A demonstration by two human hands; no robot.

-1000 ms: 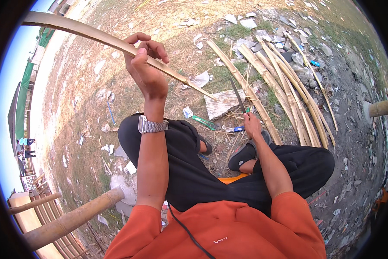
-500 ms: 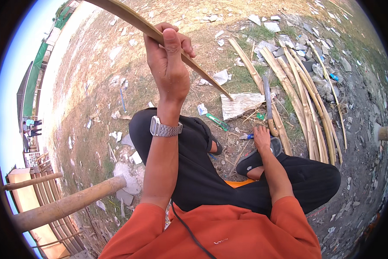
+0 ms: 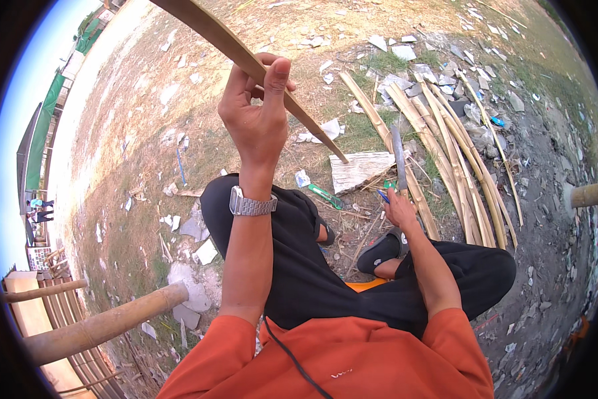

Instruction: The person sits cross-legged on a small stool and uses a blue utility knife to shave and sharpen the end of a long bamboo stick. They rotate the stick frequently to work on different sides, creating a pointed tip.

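Near right, my right hand (image 3: 400,209) was wrapped around a slim blue tool (image 3: 384,195). Farther left, my left hand (image 3: 255,123) pinched a long, flat, tan bamboo strip (image 3: 229,48), its lower tip at a pale, rough wooden block (image 3: 357,174). I judged I was readying the tool; the next move called for steadying the strip.

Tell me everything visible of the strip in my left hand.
The strip is long, narrow and tan-brown, seemingly split bamboo, slightly bowed in this fisheye view. It slants from the picture's top edge, which cuts off its upper end, down to the right, looking narrower toward the lower tip. Your left hand grips it between thumb and fingers. The tip shows against the pale rough block; whether they touch I can't tell.
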